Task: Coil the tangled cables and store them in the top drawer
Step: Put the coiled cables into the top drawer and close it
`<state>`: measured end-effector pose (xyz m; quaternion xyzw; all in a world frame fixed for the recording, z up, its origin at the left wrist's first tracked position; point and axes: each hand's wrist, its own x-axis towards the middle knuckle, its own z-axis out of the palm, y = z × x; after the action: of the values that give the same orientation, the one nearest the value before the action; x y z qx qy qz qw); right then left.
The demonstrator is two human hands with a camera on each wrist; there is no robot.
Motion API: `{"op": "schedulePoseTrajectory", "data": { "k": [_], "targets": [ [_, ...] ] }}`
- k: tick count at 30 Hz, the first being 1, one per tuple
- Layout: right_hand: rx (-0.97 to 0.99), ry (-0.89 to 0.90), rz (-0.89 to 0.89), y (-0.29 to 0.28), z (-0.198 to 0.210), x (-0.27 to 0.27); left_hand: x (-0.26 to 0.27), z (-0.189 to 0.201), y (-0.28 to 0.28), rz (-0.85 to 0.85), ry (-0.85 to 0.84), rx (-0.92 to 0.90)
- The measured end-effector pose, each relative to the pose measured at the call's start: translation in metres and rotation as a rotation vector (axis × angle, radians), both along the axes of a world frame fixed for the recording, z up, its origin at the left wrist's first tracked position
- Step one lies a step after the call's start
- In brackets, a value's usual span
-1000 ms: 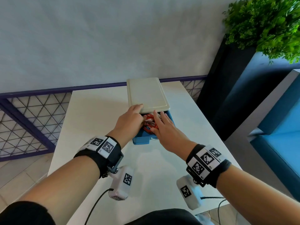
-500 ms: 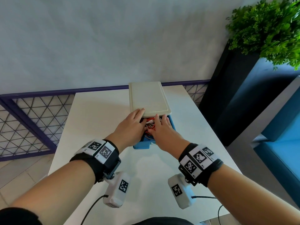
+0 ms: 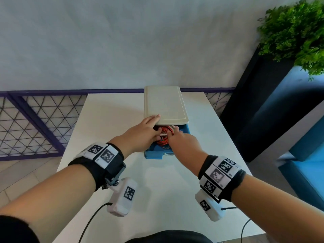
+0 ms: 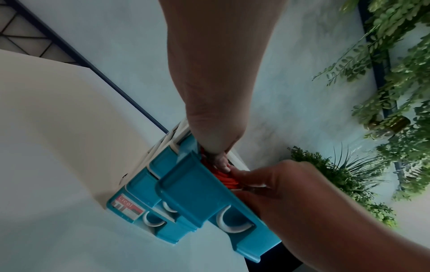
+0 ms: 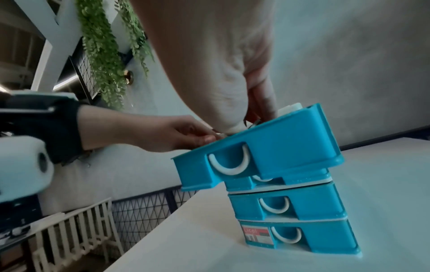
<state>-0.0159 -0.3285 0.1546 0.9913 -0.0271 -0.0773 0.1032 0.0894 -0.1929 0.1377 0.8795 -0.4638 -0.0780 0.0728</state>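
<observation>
Both hands work inside the pulled-out top drawer (image 3: 154, 154) of a small blue drawer unit (image 5: 300, 233) on the worktop (image 3: 157, 190). Left hand (image 3: 140, 135): fingers reach into the drawer onto the coiled orange cables (image 3: 164, 137); whether this grip closes on a strand cannot be told. Right hand (image 3: 182, 142): fingers bent down onto the coil beside the left fingers, apparently pressing; a closed grip is not plainly shown. The cables lie under and between both grips, inside the drawer. Beyond the grips, the unit's cream top (image 3: 164, 106) overhangs the drawer's back. Step in hand, as judged: tucking the coil down. The next move calls for withdrawing the fingers and sliding the drawer in with no loop above the rim.
</observation>
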Motion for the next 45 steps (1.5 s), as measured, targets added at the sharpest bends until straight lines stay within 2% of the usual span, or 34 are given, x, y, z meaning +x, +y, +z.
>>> {"op": "schedulePoseTrajectory", "data": {
  "k": [5,9,12,14,18,26,29,34,37,40,45],
  "targets": [
    [0.056,0.007,-0.017,0.003,-0.001,0.016,0.002,0.012,0.002,0.013,0.204,-0.02],
    [0.266,-0.022,0.01,-0.018,-0.001,0.017,-0.01,0.026,0.003,0.053,0.327,-0.089],
    [0.405,-0.071,0.031,-0.037,0.009,0.018,-0.013,0.027,-0.001,0.076,0.295,-0.117],
    [0.479,-0.111,0.001,-0.045,0.011,0.02,-0.01,0.025,-0.003,0.093,0.244,-0.03],
    [0.513,-0.141,-0.022,-0.047,0.0,0.027,-0.006,0.024,-0.007,0.092,0.132,0.062],
    [0.54,-0.268,0.041,-0.041,-0.01,0.029,-0.002,0.026,-0.007,0.016,0.092,0.204],
    [0.456,-0.372,0.183,-0.04,-0.011,0.022,-0.001,0.026,-0.006,0.02,0.097,0.176],
    [0.33,-0.427,0.481,-0.049,-0.021,0.02,0.002,0.023,-0.004,0.061,0.111,0.094],
    [0.313,-0.325,0.521,-0.049,-0.016,0.021,0.004,0.022,-0.006,0.057,0.1,0.083],
    [0.295,-0.132,0.392,-0.047,-0.009,0.029,0.006,0.022,-0.006,0.054,0.087,0.05],
    [0.261,-0.061,0.311,-0.048,-0.005,0.042,0.008,0.018,-0.007,0.05,0.028,-0.033]
  ]
}}
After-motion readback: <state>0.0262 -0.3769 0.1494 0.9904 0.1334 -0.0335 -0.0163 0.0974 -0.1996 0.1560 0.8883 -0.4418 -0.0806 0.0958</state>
